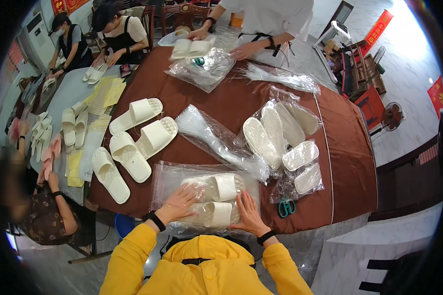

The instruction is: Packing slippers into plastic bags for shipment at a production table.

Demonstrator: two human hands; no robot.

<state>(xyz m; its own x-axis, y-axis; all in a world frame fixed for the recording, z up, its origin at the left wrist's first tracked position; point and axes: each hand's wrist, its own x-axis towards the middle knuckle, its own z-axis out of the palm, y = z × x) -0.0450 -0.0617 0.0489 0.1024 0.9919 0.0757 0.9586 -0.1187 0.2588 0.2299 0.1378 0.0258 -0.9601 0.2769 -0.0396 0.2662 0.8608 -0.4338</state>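
A pair of cream slippers (225, 189) lies side by side in a clear plastic bag (163, 186) at the near edge of the brown-covered table. My left hand (180, 202) rests flat on the bag over the slippers' left end, fingers spread. On the opposite side, my right hand (248, 212) lies with fingers apart against the bag beside the slippers' right end. Neither hand grips anything. Left of the bag are several loose cream slippers (131, 156). Just beyond it lies a long bundle of clear plastic strips or bags (215, 142), whose exact kind I cannot tell.
Woven insoles (262, 140) in plastic lie to the right, near green-handled scissors (286, 209). Across the brown table (347, 147), a person in white handles slippers (193, 47) and a bag. Other people work at a grey table (86, 162) on the left. A fan (393, 116) stands right.
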